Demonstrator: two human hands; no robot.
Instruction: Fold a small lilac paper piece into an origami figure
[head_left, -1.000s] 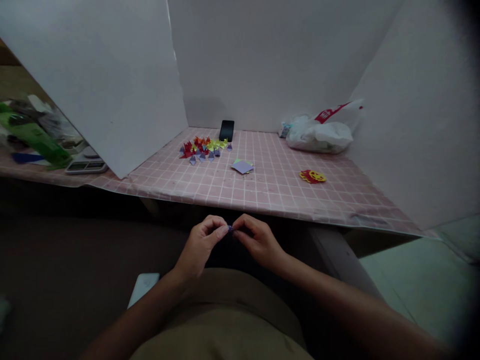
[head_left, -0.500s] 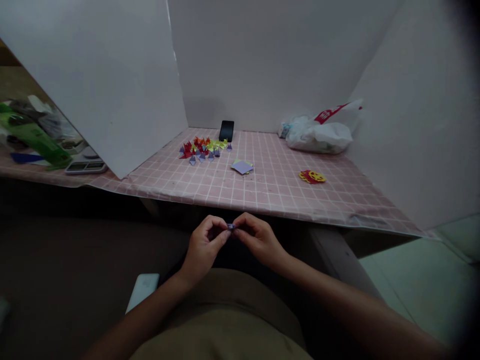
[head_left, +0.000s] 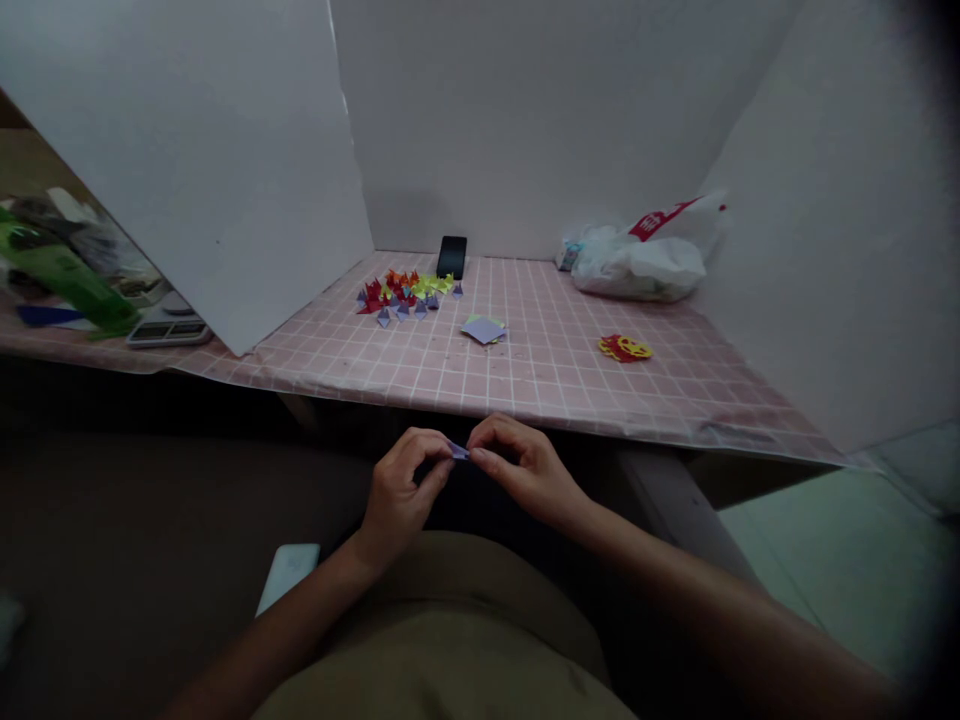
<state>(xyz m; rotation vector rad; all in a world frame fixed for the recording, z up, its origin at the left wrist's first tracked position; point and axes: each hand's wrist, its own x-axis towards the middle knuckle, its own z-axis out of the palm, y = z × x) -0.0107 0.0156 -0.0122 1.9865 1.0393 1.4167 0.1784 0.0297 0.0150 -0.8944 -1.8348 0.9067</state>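
My left hand (head_left: 401, 490) and my right hand (head_left: 521, 470) meet in front of my lap, below the table's front edge. Between their fingertips they pinch a small folded purple paper piece (head_left: 458, 452), mostly hidden by the fingers. On the pink checked tablecloth (head_left: 525, 380) lies a cluster of small folded paper pieces (head_left: 405, 292) in red, orange, yellow and purple. A small stack of purple and green paper squares (head_left: 484, 329) rests near the table's middle. Red and yellow paper cut-outs (head_left: 625, 348) lie to the right.
A black phone (head_left: 452, 257) leans against the white back board. A white plastic bag (head_left: 637, 262) sits at the back right. White boards wall the table on three sides. Beyond the left board are a calculator (head_left: 169, 329) and green packaging (head_left: 64, 275).
Both hands have risen slightly toward the table edge while still working the purple piece between the fingertips. The view has shifted a little.
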